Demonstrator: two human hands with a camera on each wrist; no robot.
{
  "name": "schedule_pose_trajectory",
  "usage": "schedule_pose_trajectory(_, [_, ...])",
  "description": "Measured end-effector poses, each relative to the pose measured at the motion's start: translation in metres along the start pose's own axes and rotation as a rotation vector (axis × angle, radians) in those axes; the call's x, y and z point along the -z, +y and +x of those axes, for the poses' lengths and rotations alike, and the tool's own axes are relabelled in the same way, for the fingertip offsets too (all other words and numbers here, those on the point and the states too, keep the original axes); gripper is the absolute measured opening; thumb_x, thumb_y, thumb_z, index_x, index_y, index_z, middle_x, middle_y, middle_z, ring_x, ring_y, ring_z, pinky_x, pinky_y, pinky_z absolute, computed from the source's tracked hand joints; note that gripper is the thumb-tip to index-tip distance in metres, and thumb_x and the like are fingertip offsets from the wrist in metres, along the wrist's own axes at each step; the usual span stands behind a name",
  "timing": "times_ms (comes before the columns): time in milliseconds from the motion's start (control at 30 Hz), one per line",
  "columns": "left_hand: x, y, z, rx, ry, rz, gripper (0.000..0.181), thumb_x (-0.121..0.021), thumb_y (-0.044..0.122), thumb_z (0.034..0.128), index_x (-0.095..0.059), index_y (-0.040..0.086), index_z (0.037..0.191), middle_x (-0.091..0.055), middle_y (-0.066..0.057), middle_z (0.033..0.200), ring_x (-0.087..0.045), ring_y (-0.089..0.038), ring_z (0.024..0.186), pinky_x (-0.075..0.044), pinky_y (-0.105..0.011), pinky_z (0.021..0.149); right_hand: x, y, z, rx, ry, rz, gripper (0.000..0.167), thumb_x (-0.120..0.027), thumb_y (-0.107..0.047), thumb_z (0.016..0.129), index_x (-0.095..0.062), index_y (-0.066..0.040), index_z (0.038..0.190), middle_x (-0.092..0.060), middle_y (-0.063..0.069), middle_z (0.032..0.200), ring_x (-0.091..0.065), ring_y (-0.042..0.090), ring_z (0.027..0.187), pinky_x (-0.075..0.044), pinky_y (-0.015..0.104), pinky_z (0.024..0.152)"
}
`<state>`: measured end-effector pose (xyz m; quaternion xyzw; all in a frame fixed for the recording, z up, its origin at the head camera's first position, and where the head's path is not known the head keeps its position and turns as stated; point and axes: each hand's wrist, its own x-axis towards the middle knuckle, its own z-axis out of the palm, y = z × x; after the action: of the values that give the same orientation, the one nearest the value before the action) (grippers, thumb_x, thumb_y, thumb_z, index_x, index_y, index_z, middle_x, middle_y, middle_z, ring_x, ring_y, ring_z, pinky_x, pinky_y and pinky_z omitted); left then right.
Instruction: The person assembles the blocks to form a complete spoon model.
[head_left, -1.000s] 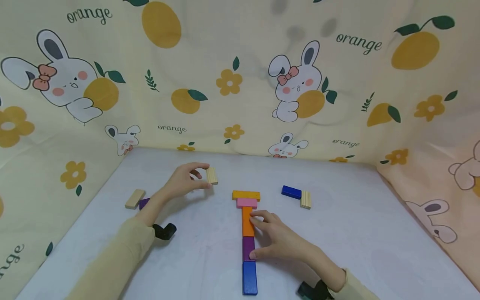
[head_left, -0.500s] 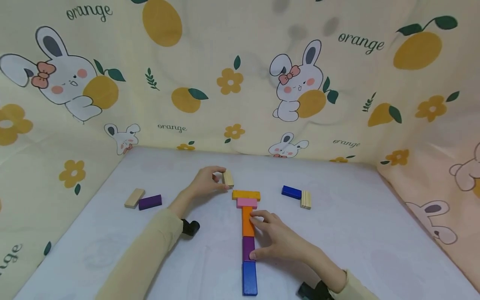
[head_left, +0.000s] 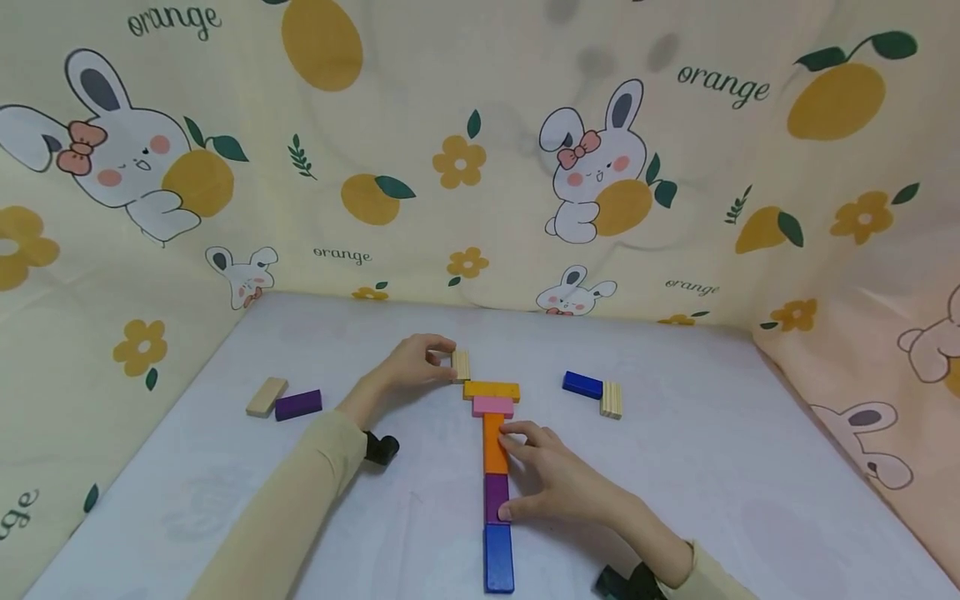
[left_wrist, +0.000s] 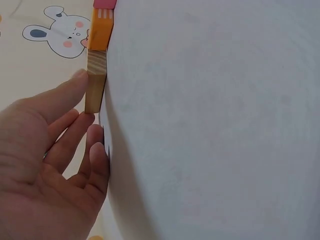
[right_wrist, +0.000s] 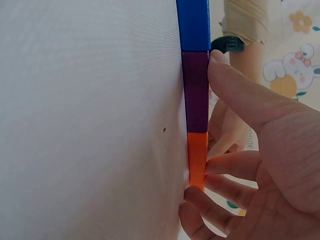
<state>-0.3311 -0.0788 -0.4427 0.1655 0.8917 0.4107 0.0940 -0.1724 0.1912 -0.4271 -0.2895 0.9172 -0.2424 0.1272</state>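
In the head view my left hand pinches a natural wood block by its ends, thumb at the near end and fingertips at the far one. The block lies on the table, touching the left end of the yellow block, as the left wrist view also shows. A pink block, an orange block, a purple block and a blue block run from it towards me in a line. My right hand rests along the line's right side, thumb on the purple block, fingertips on the orange one.
At the left lie another natural wood block and a second purple block. On the right a dark blue block touches a striped wood block. A printed cloth rises behind the white table.
My left hand has carried the wood block to the right and towards me, up to the yellow block's left end, uncovering the purple block at left. My right hand stays in place.
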Motion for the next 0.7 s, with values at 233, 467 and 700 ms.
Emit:
schedule_pose_trajectory(233, [-0.0014, 0.0019, -0.0003, -0.003, 0.001, -0.002, 0.051, -0.077, 0.025, 0.0877, -0.061, 0.013, 0.134, -0.061, 0.002, 0.128, -0.054, -0.021, 0.104, -0.046, -0.036, 0.093, -0.0007, 0.0001, 0.0, 0.001, -0.001, 0.006, 0.092, -0.074, -0.062, 0.077, -0.047, -0.011, 0.148, -0.033, 0.001, 0.151, -0.032, 0.029, 0.135, -0.038, 0.052, 0.103])
schedule_pose_trajectory(467, [-0.0006, 0.003, -0.001, -0.009, -0.004, -0.007, 0.05, -0.077, 0.025, 0.0879, -0.061, 0.012, 0.134, -0.061, 0.002, 0.128, -0.054, -0.022, 0.105, -0.045, -0.036, 0.093, -0.0007, 0.0002, 0.0003, 0.001, -0.003, 0.01, 0.091, -0.074, -0.061, 0.077, -0.046, -0.011, 0.148, -0.032, 0.001, 0.152, -0.032, 0.029, 0.135, -0.037, 0.053, 0.104])
schedule_pose_trajectory(700, [-0.002, 0.0014, 0.0014, -0.023, -0.01, -0.001, 0.049, -0.077, 0.026, 0.0873, -0.062, 0.013, 0.132, -0.061, 0.0, 0.128, -0.055, -0.023, 0.104, -0.046, -0.038, 0.093, -0.0003, 0.0013, 0.0, 0.006, -0.003, 0.005, 0.092, -0.073, -0.062, 0.077, -0.045, -0.01, 0.148, -0.032, 0.001, 0.152, -0.033, 0.029, 0.135, -0.037, 0.052, 0.104])
